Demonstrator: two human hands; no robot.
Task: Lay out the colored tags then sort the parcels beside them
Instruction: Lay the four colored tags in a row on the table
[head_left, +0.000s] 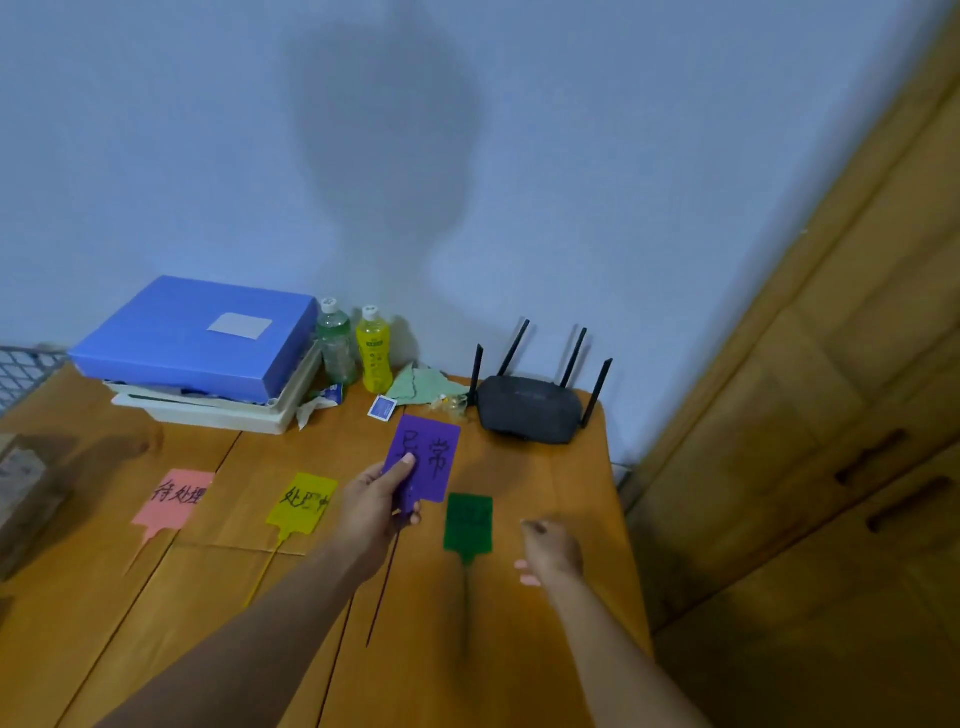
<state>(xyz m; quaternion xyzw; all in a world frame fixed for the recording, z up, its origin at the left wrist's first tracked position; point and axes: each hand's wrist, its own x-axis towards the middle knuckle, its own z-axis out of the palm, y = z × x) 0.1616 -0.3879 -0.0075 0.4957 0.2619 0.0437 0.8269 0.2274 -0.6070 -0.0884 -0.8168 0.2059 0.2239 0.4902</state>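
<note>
From the head camera, three tags already lie flat in a row on the desk: a pink tag at the left, a yellow tag beside it, and a green tag further right. A purple tag is not yet down, so the laying-out looks nearly finished, with one tag left to place. No parcel sits beside any tag; a brownish box at the far left edge may be one, though it is too blurred to tell, so the sorting seems wholly ahead

The left hand is closed on the purple tag's lower edge, thumb on its face, holding it above the gap between yellow and green. The right hand hovers just right of the green tag, fingers loosely curled, holding nothing
</note>
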